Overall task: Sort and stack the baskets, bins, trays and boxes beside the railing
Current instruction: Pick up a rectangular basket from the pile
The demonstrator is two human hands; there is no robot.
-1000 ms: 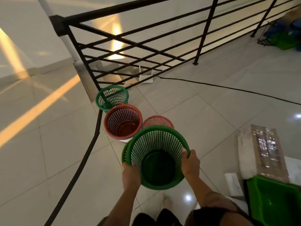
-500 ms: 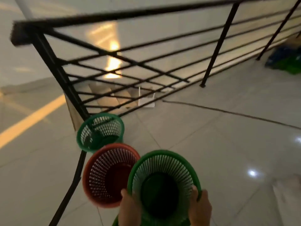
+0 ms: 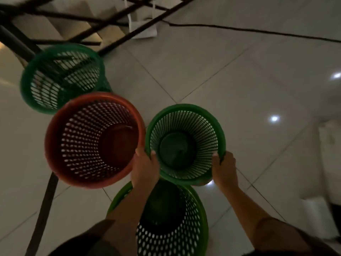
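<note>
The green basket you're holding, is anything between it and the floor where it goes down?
Partly hidden. Both hands, left hand and right hand, grip the green basket by its rim. A reddish edge peeks from under it, perhaps another basket; what lies beneath cannot be told.

Small green basket (image 3: 185, 145) upright beside red basket (image 3: 94, 140).

3 green baskets (image 3: 185, 145) (1 held), 1 red basket (image 3: 94, 139).
</note>
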